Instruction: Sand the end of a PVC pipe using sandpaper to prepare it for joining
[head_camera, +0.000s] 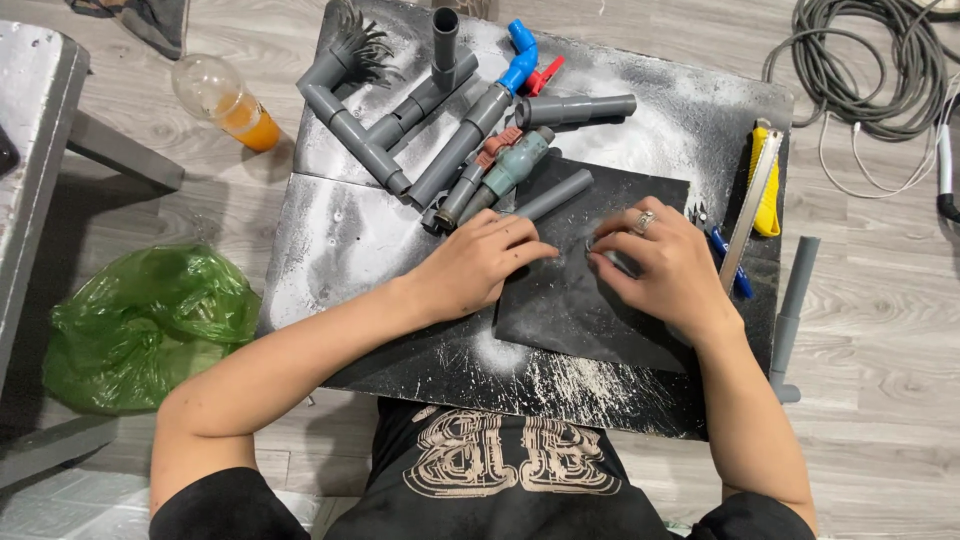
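Note:
My left hand rests flat with its fingers pressing on a dark sheet of sandpaper on the small black table. My right hand, a ring on one finger, is closed over a small grey pipe piece held against the sandpaper. Only an end of that piece shows. Just beyond my left fingers lie grey pipe assemblies, a valve with a reddish handle, a short grey pipe and a blue elbow fitting.
A yellow utility knife and a blue pen lie at the table's right edge. A grey pipe leans by the right side. On the floor: a green plastic bag, a bottle of orange liquid, coiled grey cable.

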